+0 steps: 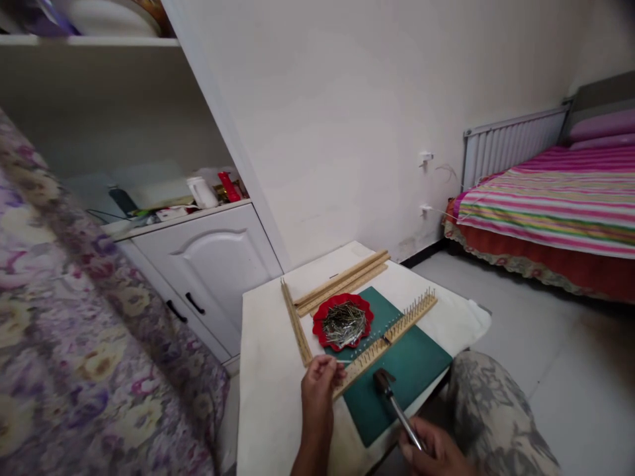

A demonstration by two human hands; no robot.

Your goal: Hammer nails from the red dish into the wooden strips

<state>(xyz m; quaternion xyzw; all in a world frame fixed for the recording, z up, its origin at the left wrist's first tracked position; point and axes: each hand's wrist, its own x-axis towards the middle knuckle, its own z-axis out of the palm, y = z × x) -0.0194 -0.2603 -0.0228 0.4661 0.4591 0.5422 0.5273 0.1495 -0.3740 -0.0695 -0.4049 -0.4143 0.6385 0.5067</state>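
Note:
My left hand (320, 383) is pinched shut on a small nail, held upright at the near end of a wooden strip (387, 340) studded with a row of nails. The strip lies across a green cutting mat (411, 367). My right hand (436, 449) grips the metal handle of a hammer (391, 393), whose head hovers over the mat just right of the strip's near end. A red scalloped dish (342, 322) full of loose nails sits on the mat beyond my left hand.
More wooden strips (342, 281) lie at the far side and left edge of the small white table (270, 396). A floral-covered sofa or bed is at left, a white cabinet behind, a striped bed at right. My knee (496, 410) is beside the table.

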